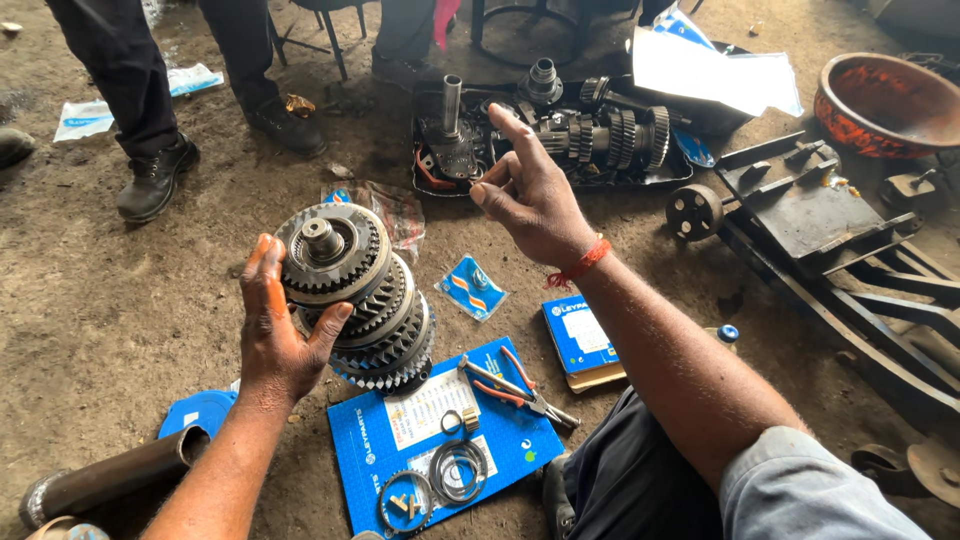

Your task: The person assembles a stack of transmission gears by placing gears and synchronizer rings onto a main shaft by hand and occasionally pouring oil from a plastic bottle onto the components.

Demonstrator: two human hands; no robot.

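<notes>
Gear cluster (pixel 355 295), a stack of toothed gears on a shaft, stands tilted over the dirt floor (pixel 120 300), its lower end just above a blue flat carton (pixel 440 440). The left hand (pixel 275 335) steadies it from the side, fingers (pixel 262 270) extended along the gears, thumb pressed against the teeth. The right hand (pixel 530 195) hovers apart, holding nothing, its fingers loosely spread and index raised. On the carton lie rings (pixel 455 470) and red-handled pliers (pixel 515 388). Beyond sits a tray of gear shafts (pixel 600 135); another person's black boots (pixel 155 175) stand nearby.
</notes>
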